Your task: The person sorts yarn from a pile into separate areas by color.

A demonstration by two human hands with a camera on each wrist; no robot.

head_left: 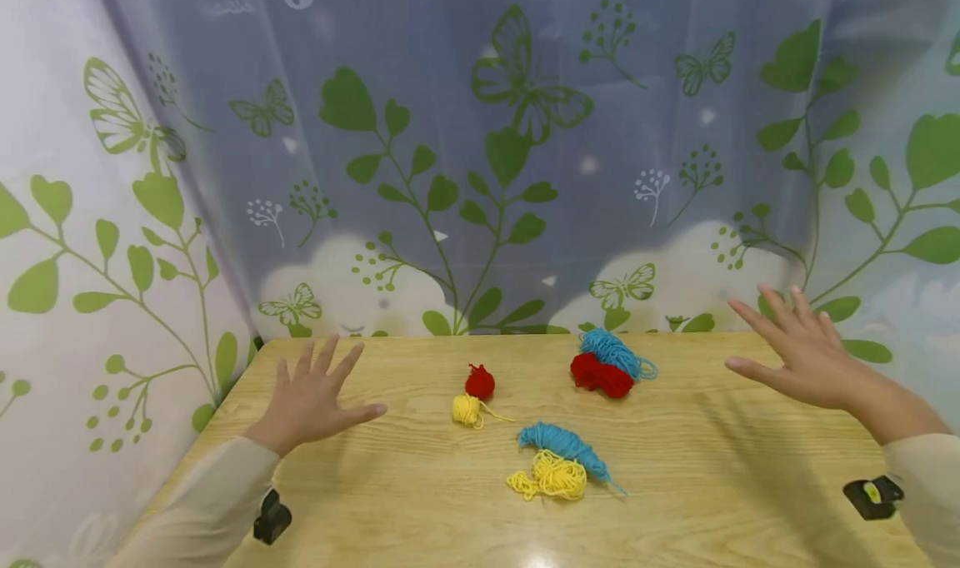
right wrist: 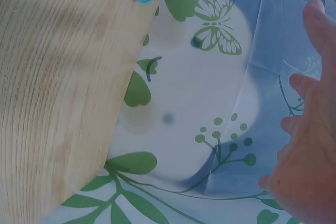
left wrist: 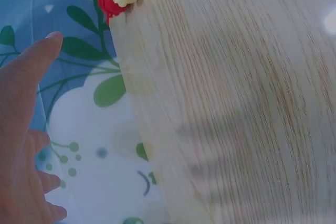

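My left hand [head_left: 309, 397] hovers over the left part of the wooden table, fingers spread and holding nothing. Off to the right, my right hand [head_left: 806, 356] is raised with its fingers apart, also holding nothing. Between them lie bundles of yarn. A small red yarn ball [head_left: 480, 382] touches a small yellow yarn ball [head_left: 468, 411], nearest my left hand. Closest to my right hand, a blue yarn bundle [head_left: 611, 351] leans against a red yarn skein [head_left: 602, 376]. Nearer the front, a long blue yarn bundle [head_left: 564, 446] lies against a yellow yarn bundle [head_left: 558, 475].
The light wooden table [head_left: 420, 518] ends at a curtain [head_left: 420, 176] printed with green leaves and butterflies. Curtain panels also close in the left and right sides. A black strap mount [head_left: 272, 516] sits at the left wrist, another mount [head_left: 873, 497] at the right.
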